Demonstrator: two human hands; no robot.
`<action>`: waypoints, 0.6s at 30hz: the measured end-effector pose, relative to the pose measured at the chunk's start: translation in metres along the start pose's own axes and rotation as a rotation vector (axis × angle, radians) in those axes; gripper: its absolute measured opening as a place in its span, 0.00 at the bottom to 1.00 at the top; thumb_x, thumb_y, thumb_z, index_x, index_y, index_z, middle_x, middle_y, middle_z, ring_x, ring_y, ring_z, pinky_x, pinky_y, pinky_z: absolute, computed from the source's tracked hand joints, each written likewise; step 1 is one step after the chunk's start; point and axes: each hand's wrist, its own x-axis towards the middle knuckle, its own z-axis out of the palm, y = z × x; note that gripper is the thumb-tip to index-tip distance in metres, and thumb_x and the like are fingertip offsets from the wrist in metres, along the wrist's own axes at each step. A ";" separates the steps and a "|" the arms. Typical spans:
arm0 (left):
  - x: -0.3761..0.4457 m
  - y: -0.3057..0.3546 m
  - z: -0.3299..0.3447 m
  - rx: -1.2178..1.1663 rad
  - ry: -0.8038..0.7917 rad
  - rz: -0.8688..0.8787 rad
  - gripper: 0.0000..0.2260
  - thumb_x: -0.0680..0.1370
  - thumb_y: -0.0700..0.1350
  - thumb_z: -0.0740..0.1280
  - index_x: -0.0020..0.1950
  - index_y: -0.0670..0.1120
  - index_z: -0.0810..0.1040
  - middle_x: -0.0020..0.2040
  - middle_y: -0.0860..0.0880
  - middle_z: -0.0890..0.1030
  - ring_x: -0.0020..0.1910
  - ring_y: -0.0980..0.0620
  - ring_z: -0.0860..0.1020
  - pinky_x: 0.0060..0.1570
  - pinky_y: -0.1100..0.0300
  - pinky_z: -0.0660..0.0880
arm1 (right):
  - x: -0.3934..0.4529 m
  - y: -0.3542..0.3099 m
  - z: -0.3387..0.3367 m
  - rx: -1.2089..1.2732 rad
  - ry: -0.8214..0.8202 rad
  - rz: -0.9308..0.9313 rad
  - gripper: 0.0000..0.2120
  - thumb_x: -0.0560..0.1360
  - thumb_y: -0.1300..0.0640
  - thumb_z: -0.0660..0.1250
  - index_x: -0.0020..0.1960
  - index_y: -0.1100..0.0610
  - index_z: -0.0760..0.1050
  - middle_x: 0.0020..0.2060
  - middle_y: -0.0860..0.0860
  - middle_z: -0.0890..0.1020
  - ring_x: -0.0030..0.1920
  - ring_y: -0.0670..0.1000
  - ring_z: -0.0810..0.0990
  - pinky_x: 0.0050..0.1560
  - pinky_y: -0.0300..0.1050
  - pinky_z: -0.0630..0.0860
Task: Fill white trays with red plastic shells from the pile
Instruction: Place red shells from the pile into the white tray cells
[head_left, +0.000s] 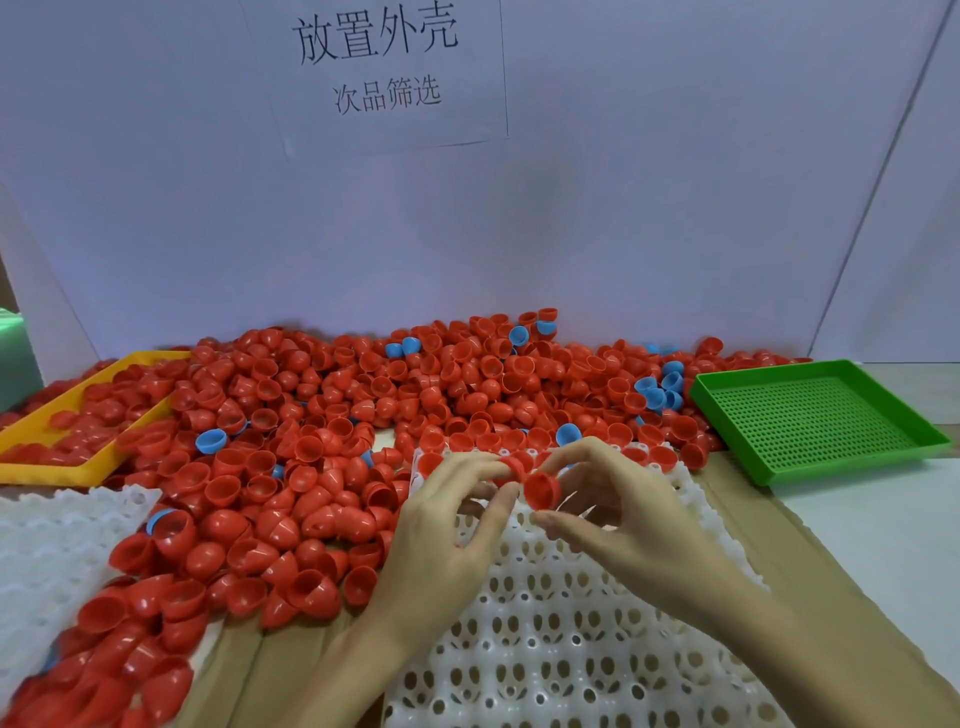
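A big pile of red plastic shells (322, 447) covers the table from the back wall to the front left. A white tray (561, 639) with round holes lies in front of me, its far rows holding a few red shells. Both hands hover over the tray's far end. My right hand (618, 514) pinches a red shell (540, 490) between its fingertips. My left hand (447, 525) pinches another red shell (511, 467) right beside it; that shell is mostly hidden by the fingers.
A second white tray (47, 551) lies at the left front, partly under shells. A yellow tray (57, 470) holding red shells sits at the left. A green perforated tray (815, 415) stands at the right. Several blue shells (660, 389) are mixed into the pile.
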 end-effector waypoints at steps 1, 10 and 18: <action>0.000 0.000 0.000 -0.019 -0.003 -0.012 0.09 0.81 0.52 0.69 0.59 0.53 0.84 0.60 0.62 0.81 0.60 0.57 0.81 0.58 0.68 0.76 | -0.001 0.000 0.003 -0.014 -0.020 -0.001 0.16 0.75 0.54 0.78 0.57 0.44 0.76 0.47 0.45 0.86 0.45 0.48 0.87 0.44 0.44 0.84; 0.012 -0.014 -0.022 0.032 0.190 -0.071 0.09 0.78 0.37 0.75 0.57 0.45 0.86 0.58 0.56 0.81 0.55 0.61 0.83 0.54 0.67 0.81 | -0.003 0.000 0.003 -0.139 -0.048 -0.019 0.16 0.83 0.60 0.67 0.66 0.43 0.74 0.51 0.38 0.82 0.51 0.43 0.85 0.48 0.41 0.82; 0.019 -0.031 -0.057 0.434 -0.017 -0.035 0.06 0.78 0.38 0.74 0.55 0.43 0.86 0.61 0.55 0.76 0.48 0.61 0.81 0.53 0.70 0.79 | -0.002 0.006 0.001 -0.242 0.015 -0.030 0.14 0.83 0.56 0.66 0.66 0.43 0.75 0.52 0.38 0.82 0.52 0.41 0.83 0.50 0.40 0.81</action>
